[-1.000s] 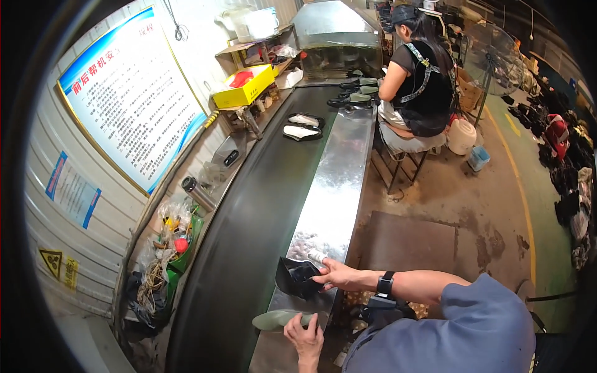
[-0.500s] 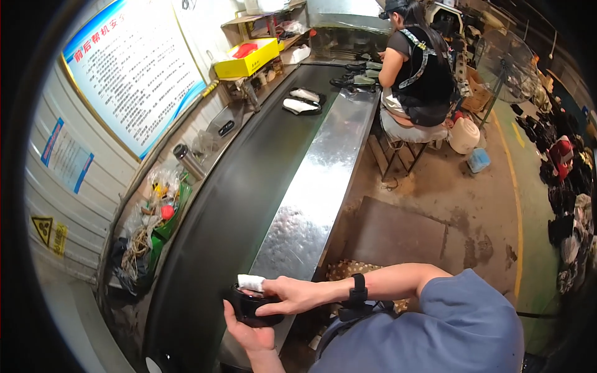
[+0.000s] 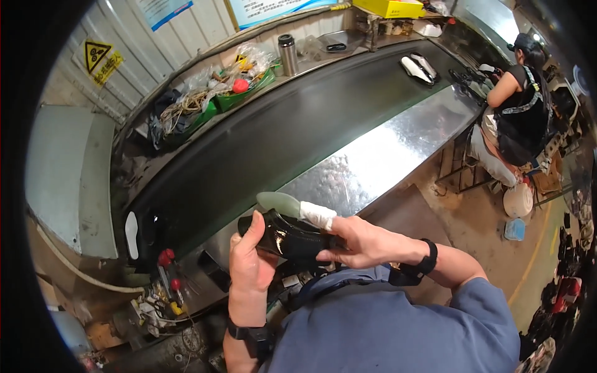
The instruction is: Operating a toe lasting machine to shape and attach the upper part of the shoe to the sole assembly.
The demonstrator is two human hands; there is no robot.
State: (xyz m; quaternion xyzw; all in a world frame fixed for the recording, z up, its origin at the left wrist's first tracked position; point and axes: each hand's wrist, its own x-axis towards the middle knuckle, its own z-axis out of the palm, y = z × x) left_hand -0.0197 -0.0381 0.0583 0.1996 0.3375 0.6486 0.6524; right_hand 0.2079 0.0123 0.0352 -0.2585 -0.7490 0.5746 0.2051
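both hands grip one black upper
green form, earlier on the bench, now raised with it; shoes near the belt's far end

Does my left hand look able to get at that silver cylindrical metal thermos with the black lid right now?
Probably not: your left hand holds the glossy black shoe piece, and the thermos stands on the far side of the wide dark belt, likely out of reach without leaning.

Black shoe upper glossy; green piece smooth, matt; bench strip shiny metal; belt matt.
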